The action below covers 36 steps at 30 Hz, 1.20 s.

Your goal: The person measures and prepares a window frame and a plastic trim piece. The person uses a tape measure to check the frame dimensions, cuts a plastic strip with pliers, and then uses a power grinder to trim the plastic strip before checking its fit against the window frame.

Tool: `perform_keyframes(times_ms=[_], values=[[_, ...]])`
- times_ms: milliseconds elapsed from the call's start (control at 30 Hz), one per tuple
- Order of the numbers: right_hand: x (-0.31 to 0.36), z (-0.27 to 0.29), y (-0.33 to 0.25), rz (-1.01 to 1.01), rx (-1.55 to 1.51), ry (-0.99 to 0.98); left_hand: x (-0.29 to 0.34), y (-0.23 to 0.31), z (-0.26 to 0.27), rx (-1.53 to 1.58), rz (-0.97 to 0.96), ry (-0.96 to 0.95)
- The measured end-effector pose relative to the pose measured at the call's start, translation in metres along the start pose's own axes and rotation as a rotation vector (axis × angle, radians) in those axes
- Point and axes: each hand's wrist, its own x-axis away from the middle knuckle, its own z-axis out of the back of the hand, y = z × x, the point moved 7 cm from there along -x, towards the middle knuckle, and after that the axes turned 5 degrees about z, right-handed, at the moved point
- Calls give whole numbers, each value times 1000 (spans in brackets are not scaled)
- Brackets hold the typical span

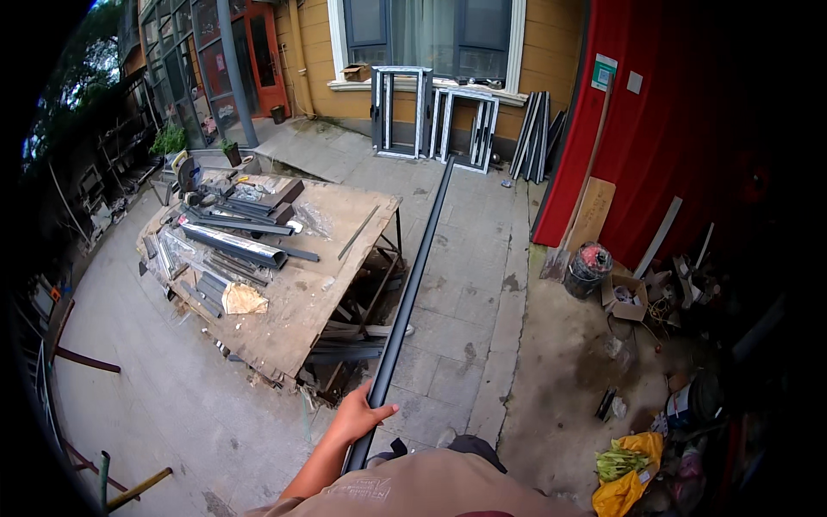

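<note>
A long dark grey metal profile (419,258) with a channel along its length runs from close to my body out toward the window frames. My left hand (357,417) is closed round its near part, the thumb lying across the top to the right. The profile passes just beside the right edge of a wooden worktable (345,284). Its far end appears near the foot of the leaning frames; whether it touches the ground there I cannot tell. My right hand is out of sight.
Cut profiles (237,244) and a saw (186,177) lie on the worktable. Window frames (401,112) and more profiles (531,138) lean against the far wall. To the right are a bucket (588,271), a cardboard box (624,298) and a yellow bag (622,497).
</note>
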Motion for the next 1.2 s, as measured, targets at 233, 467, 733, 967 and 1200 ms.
perform_keyframes(times_ms=[233,467,733,967,1200], values=[[-180,237,-228,195,-175,318,-128,83,7,-54,61,87],[-229,292,-362,326,-567,252,-300,139,-4,26,76,20],[-245,287,-188,-76,-147,-99,-481,232,25,-144,-29,16],[-287,404,-291,-238,-461,56,-616,282,30,-91,-90,26],[-427,537,-387,-131,-438,-23,-749,321,14,-140,-4,83]])
